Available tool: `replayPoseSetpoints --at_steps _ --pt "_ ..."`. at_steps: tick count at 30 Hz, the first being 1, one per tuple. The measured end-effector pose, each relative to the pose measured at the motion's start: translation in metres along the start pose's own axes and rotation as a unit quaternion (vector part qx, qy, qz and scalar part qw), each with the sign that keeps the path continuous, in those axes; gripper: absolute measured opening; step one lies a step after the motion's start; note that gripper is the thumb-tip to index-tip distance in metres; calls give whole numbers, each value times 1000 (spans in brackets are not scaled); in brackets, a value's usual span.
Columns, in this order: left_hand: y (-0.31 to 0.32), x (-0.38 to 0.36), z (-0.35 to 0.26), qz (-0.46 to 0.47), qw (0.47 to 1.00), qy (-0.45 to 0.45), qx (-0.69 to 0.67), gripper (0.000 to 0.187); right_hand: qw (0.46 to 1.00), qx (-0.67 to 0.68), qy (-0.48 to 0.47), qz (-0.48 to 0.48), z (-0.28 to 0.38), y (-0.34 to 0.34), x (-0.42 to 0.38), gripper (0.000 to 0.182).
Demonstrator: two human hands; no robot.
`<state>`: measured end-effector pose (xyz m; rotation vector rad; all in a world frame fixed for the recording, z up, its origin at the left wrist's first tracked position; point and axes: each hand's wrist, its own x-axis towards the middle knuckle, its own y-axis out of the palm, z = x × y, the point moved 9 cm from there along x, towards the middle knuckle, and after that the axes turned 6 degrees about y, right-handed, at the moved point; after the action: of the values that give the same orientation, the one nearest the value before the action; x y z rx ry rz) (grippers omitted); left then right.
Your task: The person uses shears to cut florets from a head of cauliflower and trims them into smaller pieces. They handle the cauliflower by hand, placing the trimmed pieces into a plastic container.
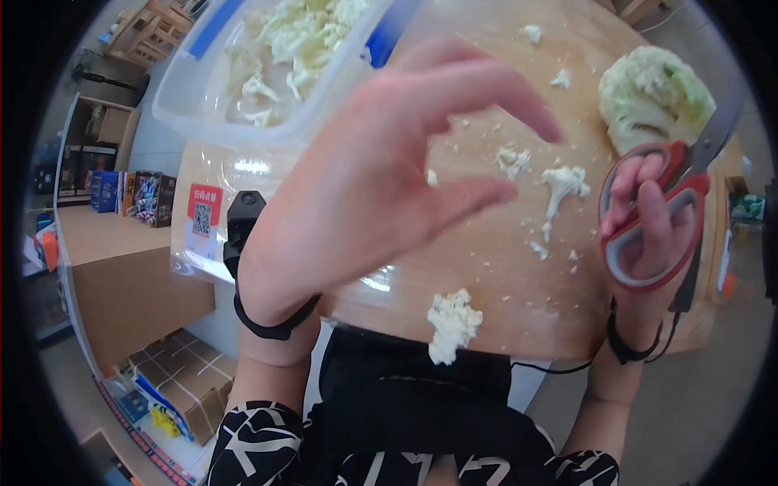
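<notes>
My left hand hangs over the table, thumb and fingers apart with nothing between them, slightly blurred. In my right hand is a pair of scissors with red and grey handles, the fingers through the loops. Its blades point up and away, beside a large piece of cauliflower head. A cut floret and smaller crumbs lie between the hands. Another floret is at the table's near edge. Behind my left hand a clear plastic box holds several cauliflower pieces.
The wooden table has a rounded edge close to my body. A red and white QR-code sticker is at its left side. A cabinet and a strapped cardboard box stand on the left. A black cable runs near my right wrist.
</notes>
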<state>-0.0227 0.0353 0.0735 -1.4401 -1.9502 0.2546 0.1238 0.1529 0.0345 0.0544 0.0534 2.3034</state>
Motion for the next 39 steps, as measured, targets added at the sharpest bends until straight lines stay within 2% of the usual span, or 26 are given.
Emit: replayPoseSetpoints --at_steps 1,3,4,6,10,13,15,16,17,19,20,21,23,24,26,27,29,30,32,33,35,36,37,38,39 --pt "5 -6 2 8 1000 -12 -6 28 1000 3 15 -3 -6 0 2 19" --pt "36 -22 -15 169 978 64 -104 42 999 -30 -19 16 -3 2 4 20" --pt "34 -28 -19 170 978 64 -104 42 999 -40 -18 21 -4 3 4 20" --pt "63 -63 -28 358 932 28 -37 51 999 -48 -9 25 -5 3 2 19" --pt "81 -93 -18 416 909 -33 -19 56 999 -48 22 15 -8 12 0 19" --pt "73 -89 -1 382 923 -49 -14 55 998 -43 33 16 -11 14 -3 19" --pt "45 -62 1 216 948 -96 -216 49 999 -42 23 15 -4 14 -3 19" --pt "34 -56 4 101 926 -173 -321 44 998 -49 36 32 -2 14 -6 18" --pt "32 -50 -3 90 937 -148 -304 44 996 -56 46 49 -2 16 -9 18" --pt "20 -34 -2 -25 890 -109 -442 41 992 17 46 118 -1 23 -12 21" --pt "22 -26 -8 18 927 -93 -363 44 992 13 24 120 0 25 -11 21" --pt "26 -18 -16 78 953 -27 -291 48 990 57 -7 130 2 30 -13 22" --pt "32 -8 -32 94 981 129 -112 54 986 98 -39 132 4 29 -13 25" --pt "38 -6 -33 96 979 134 -117 54 987 87 -29 131 1 26 -13 26" --pt "40 -5 -13 25 968 11 -250 60 990 83 -3 113 -6 23 -11 27" --pt "43 -6 -13 28 967 12 -252 60 991 82 -3 109 -7 24 -11 27" --pt "50 -12 2 8 932 -88 -353 62 989 131 13 60 -9 19 -10 27" --pt "54 -14 4 8 931 -89 -354 62 990 130 15 59 -10 21 -12 27" --pt "60 -19 16 -23 882 -130 -453 62 991 95 46 81 -18 32 -16 28" --pt "57 -21 19 -26 882 -133 -452 62 991 97 48 84 -18 29 -17 28" --pt "32 -22 21 -75 901 -99 -417 57 990 -14 81 112 -19 18 -18 33" --pt "25 -22 23 -83 902 -98 -411 57 988 -63 80 115 -7 16 -17 42" --pt "9 -22 22 -124 908 -68 -395 56 987 -63 76 127 -2 15 -15 42" --pt "-6 -23 20 -166 910 -37 -377 56 969 -177 52 165 1 19 -14 44" --pt "-12 -26 21 -174 906 -51 -382 57 936 -289 26 198 1 22 -14 46"
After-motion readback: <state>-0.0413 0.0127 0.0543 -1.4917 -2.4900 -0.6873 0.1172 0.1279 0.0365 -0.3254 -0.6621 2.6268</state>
